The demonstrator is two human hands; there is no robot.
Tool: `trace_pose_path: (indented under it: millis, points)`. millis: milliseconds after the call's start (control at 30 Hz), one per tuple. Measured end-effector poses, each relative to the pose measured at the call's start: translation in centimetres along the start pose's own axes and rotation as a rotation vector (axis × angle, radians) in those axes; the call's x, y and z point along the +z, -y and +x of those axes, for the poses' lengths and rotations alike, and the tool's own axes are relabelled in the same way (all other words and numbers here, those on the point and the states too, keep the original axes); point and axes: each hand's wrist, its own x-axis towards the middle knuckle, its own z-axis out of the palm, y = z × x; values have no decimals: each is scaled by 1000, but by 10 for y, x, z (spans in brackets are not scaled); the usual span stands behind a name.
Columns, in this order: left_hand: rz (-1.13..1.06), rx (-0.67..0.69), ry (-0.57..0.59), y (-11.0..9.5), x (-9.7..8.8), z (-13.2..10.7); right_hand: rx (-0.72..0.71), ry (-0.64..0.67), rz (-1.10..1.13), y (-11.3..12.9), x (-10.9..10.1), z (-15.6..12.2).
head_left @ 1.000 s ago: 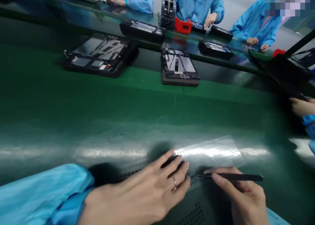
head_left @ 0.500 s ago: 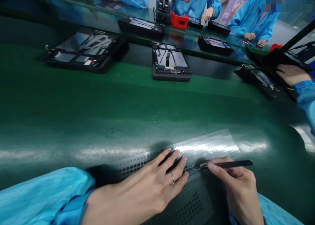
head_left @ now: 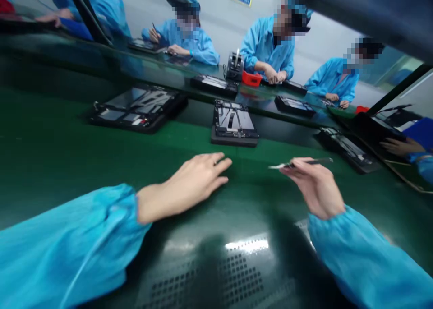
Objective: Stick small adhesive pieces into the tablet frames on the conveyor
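My left hand hovers over the green belt with its fingers stretched forward and nothing in them. My right hand is closed on black tweezers, tips pointing left, raised above the belt. A clear sheet dotted with small dark parts lies below both hands near the front edge. Straight ahead of my hands an opened tablet on a black tray rests on the belt.
Another opened tablet tray sits to the left, one more to the right. Across the raised shelf several people in blue coats work. A tape dispenser and a red bin stand there. A neighbour's hand reaches in at right.
Both hands have lifted off the dotted sheet and moved forward over the belt, tweezers still held. My view has tilted up, showing more of the workers opposite.
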Motion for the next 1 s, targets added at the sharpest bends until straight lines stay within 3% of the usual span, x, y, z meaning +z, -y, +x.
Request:
trace_pose_path:
  millis: [167, 267, 367, 533, 767, 900, 1000]
  points:
    - [9, -286, -104, 49, -1, 64, 17, -63, 66, -20, 53, 87]
    - [-14, -300, -121, 55, 10, 85, 25, -81, 125, -35, 76, 120]
    - [-46, -292, -121, 49, 15, 98, 38, -60, 170, -48, 86, 136]
    - [-107, -296, -104, 47, 4, 105, 55, -4, 193, -63, 83, 133]
    - [-112, -358, -134, 47, 1, 85, 39, 158, 195, -71, 75, 111]
    - [-85, -405, -173, 32, 3, 79, 50, 268, 171, -61, 72, 102]
    - [-53, -395, -232, 13, -1, 75, 42, 337, 158, -40, 60, 92]
